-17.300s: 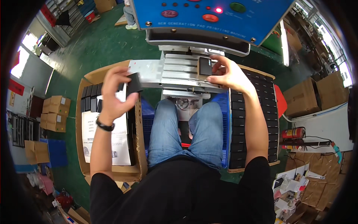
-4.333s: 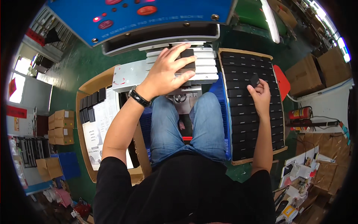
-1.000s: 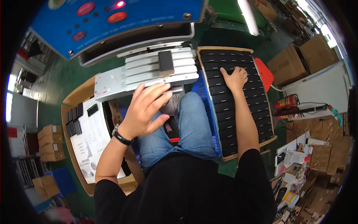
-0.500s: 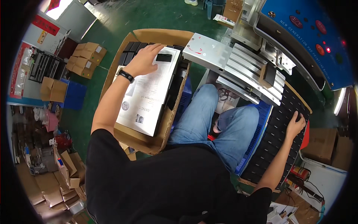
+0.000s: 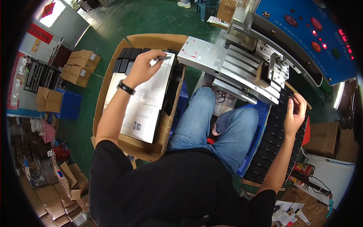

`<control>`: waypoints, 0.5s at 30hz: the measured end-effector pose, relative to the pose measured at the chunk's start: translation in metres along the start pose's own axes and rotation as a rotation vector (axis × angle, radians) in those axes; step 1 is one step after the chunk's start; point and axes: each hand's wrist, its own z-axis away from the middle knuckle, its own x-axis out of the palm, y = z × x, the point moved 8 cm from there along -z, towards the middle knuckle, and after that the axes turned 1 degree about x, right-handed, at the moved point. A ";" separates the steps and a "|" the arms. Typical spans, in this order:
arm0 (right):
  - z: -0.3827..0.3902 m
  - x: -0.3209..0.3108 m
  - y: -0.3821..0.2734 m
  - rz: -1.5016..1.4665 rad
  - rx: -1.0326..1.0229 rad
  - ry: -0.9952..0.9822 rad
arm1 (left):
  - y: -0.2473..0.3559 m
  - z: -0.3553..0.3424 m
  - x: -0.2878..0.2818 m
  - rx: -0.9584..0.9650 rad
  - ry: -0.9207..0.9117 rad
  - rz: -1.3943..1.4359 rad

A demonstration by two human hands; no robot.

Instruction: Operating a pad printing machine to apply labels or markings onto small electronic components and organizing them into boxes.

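Sitting with jeans (image 5: 194, 109) between two cartons. At right, holding the right hand (image 5: 295, 115) over the right carton (image 5: 252, 183), toward its far edge; grip apparently released, fingers loosely curled, with nothing visible in it. Beneath, rows of black boxes (image 5: 266, 159) with small pale marks.

At left, printed sheets (image 5: 145, 113) in the left carton (image 5: 160, 138). Over them, toward the carton's far right corner, pinching a thin dark piece (image 5: 162, 58) in the left hand (image 5: 141, 72), grip clenched on it between thumb and fingers; hard to tell whether touching the paper. At the far left corner, more black pieces (image 5: 123, 65) in rows.

Probably at the pick-up step. Calls next, by judgement, for a firm pinch and a lift clear of sheets and carton wall.

Farther off, a slotted metal bed (image 5: 238, 70) with a brown block (image 5: 260, 75) near its right end. Beyond, a blue control panel (image 5: 298, 34) with red lights lit, then green floor (image 5: 151, 22).
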 end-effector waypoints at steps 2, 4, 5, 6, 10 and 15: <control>-0.001 0.017 -0.011 -0.133 0.051 -0.026 | 0.024 0.004 -0.003 0.052 0.018 0.039; -0.001 0.034 -0.016 -0.383 0.154 -0.083 | 0.054 0.006 -0.002 0.157 0.050 0.131; -0.001 0.043 -0.017 -0.507 0.205 -0.112 | 0.067 0.009 -0.004 0.210 0.066 0.178; -0.002 0.048 -0.018 -0.509 0.202 -0.110 | 0.076 0.010 -0.004 0.213 0.067 0.175; -0.001 0.065 -0.010 -0.535 0.240 -0.162 | 0.094 0.009 0.008 0.082 0.025 0.257; -0.014 0.072 -0.017 -0.428 0.301 -0.269 | 0.093 0.005 0.027 0.080 0.064 0.513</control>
